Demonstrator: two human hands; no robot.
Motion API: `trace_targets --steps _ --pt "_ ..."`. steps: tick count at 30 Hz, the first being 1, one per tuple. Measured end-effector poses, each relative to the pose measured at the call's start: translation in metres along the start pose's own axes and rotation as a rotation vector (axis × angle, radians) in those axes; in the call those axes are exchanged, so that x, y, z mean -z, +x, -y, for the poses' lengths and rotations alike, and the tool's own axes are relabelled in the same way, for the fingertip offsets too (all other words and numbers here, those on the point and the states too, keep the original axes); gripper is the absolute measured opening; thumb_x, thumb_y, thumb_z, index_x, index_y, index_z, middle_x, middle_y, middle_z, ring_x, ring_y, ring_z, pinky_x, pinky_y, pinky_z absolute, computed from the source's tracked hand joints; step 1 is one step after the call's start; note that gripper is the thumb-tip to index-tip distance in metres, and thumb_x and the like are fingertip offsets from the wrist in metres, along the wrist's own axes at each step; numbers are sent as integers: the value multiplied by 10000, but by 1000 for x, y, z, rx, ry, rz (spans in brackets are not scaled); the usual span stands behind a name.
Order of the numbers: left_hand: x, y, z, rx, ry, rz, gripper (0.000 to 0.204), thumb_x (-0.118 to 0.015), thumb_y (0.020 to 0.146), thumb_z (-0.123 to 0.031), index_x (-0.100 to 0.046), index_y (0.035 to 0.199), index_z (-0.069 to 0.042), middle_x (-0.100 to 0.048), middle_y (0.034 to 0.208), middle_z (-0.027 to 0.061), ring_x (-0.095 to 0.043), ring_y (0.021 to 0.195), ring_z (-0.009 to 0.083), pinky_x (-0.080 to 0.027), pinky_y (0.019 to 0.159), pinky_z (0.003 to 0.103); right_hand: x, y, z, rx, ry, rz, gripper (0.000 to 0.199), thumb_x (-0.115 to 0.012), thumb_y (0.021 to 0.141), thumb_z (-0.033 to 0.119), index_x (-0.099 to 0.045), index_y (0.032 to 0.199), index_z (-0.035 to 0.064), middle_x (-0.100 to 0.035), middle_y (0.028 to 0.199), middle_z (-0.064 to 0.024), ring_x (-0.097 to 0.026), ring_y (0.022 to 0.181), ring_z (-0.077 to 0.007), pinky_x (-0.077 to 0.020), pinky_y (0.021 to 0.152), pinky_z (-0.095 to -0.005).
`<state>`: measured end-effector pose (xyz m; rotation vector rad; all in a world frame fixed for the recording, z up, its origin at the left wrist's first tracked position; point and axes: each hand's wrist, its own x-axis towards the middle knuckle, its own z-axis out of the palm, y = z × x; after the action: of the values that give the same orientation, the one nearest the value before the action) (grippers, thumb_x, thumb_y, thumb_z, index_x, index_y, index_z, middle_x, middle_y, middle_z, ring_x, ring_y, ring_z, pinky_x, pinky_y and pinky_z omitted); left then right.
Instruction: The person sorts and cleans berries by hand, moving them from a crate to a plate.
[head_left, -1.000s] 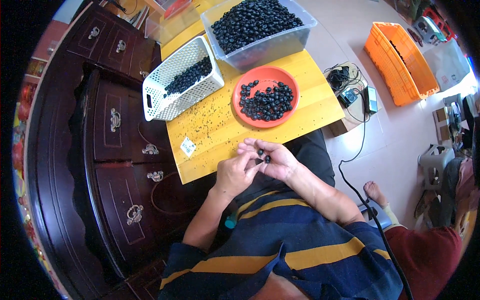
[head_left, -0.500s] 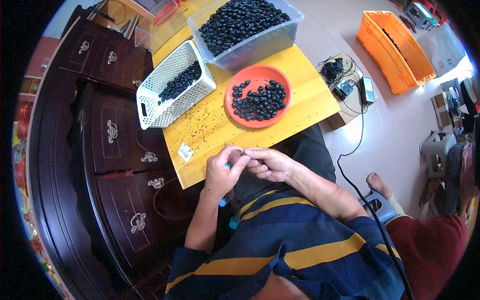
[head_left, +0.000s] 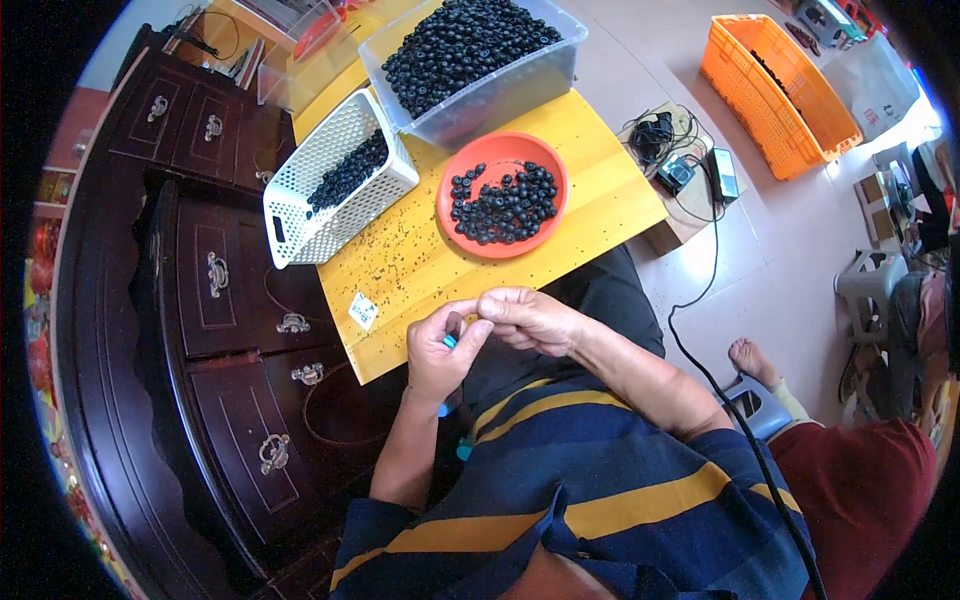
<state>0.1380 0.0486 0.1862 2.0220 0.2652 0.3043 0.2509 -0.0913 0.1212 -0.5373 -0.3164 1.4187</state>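
My left hand (head_left: 440,345) and my right hand (head_left: 530,322) meet over my lap at the table's near edge. The left is closed around a slim bright-blue object (head_left: 449,341), mostly hidden by the fingers, so its kind does not show. The right thumb and fingers pinch close against the left fingertips; whatever is between them is too small to make out. Beyond the hands, an orange-red plastic plate (head_left: 452,232) holds many small round black pieces (head_left: 505,205) with centre holes. To its left stands a white perforated basket (head_left: 287,222) with smaller black bits (head_left: 348,173) inside.
A clear plastic bin (head_left: 480,118) heaped with black round pieces stands at the back of the yellow table (head_left: 610,200). Black crumbs and a small white packet (head_left: 363,311) lie on the tabletop. Dark drawers (head_left: 215,310) flank the left. A black cable (head_left: 690,370) runs at right.
The view has shifted slightly, so the table and containers sit a little further left. Both hands stay together; the left hand's blue object shows a bit more.
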Motion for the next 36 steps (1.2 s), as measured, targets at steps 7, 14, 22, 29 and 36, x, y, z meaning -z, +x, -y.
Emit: trace_targets --steps 7,14,22,29,36 --pt "-17 6 0 -139 254 -193 214 -810 796 -21 -724 992 -37 -580 608 9 -517 525 72 -419 506 244 -3 0 1 18 128 -150 257 -574 1020 400 -614 973 151 -429 707 93 -305 505 -10 -217 416 -174" --pt "-23 10 4 -263 269 -281 163 -811 792 -2 -690 897 -26 -624 661 10 -541 544 76 -429 506 244 3 1 -2 62 233 -126 232 -575 1025 369 -574 910 167 -412 684 100 -300 503 0 -218 412 -167" --pt "-1 21 -9 -121 280 -31 344 -838 808 -285 -611 892 -39 -594 637 96 -611 553 234 -487 548 343 9 -7 11 117 222 3 257 -592 1014 374 -551 921 138 -395 670 95 -297 509 2 -221 420 -166" --pt "7 27 -20 -162 425 106 457 -732 855 -501 -612 844 -61 -666 711 111 -681 631 297 -510 560 386 9 -8 12 89 161 32 301 -615 991 404 -576 989 106 -424 686 80 -312 516 -2 -242 430 -154" --pt "5 30 -19 -251 600 108 459 -703 866 -517 -582 810 -78 -676 707 103 -690 635 293 -523 552 398 12 -5 10 117 33 48 294 -617 986 402 -547 1010 118 -426 682 78 -294 505 -11 -204 418 -172"
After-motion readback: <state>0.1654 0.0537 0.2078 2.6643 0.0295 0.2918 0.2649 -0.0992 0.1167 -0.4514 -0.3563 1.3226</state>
